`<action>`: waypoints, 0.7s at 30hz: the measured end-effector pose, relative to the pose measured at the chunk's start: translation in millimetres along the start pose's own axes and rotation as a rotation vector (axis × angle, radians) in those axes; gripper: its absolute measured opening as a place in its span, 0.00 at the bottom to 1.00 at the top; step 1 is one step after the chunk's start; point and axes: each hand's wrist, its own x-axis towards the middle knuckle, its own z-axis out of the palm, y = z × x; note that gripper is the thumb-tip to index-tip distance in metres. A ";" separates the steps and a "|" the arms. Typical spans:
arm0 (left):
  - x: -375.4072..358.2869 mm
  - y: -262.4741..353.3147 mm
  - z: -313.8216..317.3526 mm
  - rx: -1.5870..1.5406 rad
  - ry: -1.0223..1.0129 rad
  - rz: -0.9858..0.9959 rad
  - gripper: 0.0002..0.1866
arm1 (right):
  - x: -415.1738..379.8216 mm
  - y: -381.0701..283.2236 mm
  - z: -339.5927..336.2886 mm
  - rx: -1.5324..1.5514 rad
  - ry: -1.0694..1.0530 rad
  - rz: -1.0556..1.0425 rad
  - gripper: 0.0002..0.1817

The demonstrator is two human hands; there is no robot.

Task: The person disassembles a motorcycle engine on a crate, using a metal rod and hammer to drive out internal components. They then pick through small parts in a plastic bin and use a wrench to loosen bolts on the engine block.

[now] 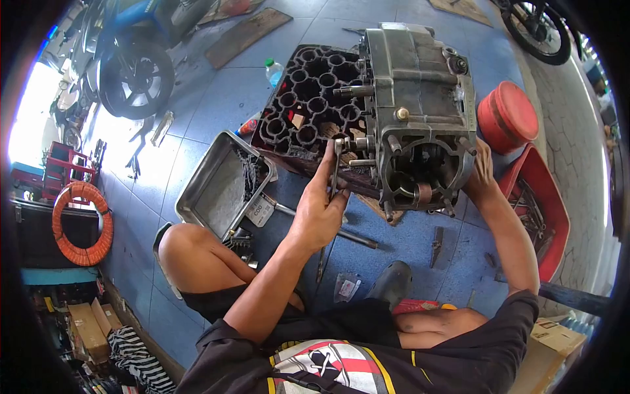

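A grey metal engine case [423,79] stands on a dark red crate with round cells [289,141]. My left hand [319,213] is closed round a long-handled ratchet wrench [336,172], its index finger stretched up along the tool. The wrench's head meets a socket and shaft on the case's left side. On the right side of the case, my right hand [481,167] rests against the lower edge, near the round opening. Its fingers are partly hidden behind the case, so their grip does not show.
A metal tray [211,197] lies to the left, with a metal bar [354,238] on the floor nearby. Right of the case are a red round container [508,117] and a red tool bin [554,220]. Motorcycle wheels stand at the back.
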 end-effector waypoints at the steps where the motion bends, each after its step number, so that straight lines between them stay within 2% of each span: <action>1: 0.8 4.1 3.0 -0.048 -0.015 -0.091 0.40 | 1.0 -1.6 -1.1 -0.079 0.116 -0.102 0.17; 2: 3.1 4.5 4.4 -0.054 -0.017 -0.090 0.40 | 1.8 -1.5 -2.3 -0.158 0.233 -0.204 0.16; 4: 6.2 4.7 5.1 -0.001 -0.008 0.037 0.40 | 4.7 1.5 -0.9 -0.080 0.182 -0.156 0.15; 5: 6.8 4.4 5.4 -0.003 -0.009 0.037 0.40 | 6.0 2.7 -0.4 0.001 0.136 -0.107 0.15; 7: 7.5 3.8 5.5 0.082 0.000 0.086 0.40 | 6.3 4.3 -1.4 0.020 0.122 -0.102 0.15; 11: 10.5 -4.0 10.3 0.041 0.012 0.143 0.40 | 6.4 3.2 0.3 0.030 0.114 -0.098 0.17; 12: 10.3 -5.7 11.1 0.039 0.013 0.142 0.40 | 6.8 3.4 1.3 0.030 0.112 -0.099 0.17; 14: 10.1 -4.3 13.1 -0.181 -0.016 -0.028 0.39 | 7.7 4.7 3.6 0.023 0.184 -0.158 0.16; 15: 12.4 -10.1 15.1 -0.184 -0.016 -0.029 0.39 | 6.8 4.4 2.0 0.022 0.180 -0.158 0.16; 17: 19.2 -34.2 19.7 -0.052 0.095 0.276 0.36 | 3.4 2.5 -2.6 -0.129 0.101 -0.138 0.15; 18: 25.2 -46.6 22.9 -0.052 0.095 0.275 0.36 | 3.9 4.2 -2.5 -0.128 0.099 -0.138 0.15; 20: 37.4 -61.5 27.4 0.112 0.225 0.591 0.34 | 5.2 9.9 -1.9 -0.114 0.039 -0.167 0.14; 21: 37.5 -62.6 27.0 0.093 0.204 0.594 0.34 | 3.7 14.2 -0.3 -0.112 0.039 -0.169 0.14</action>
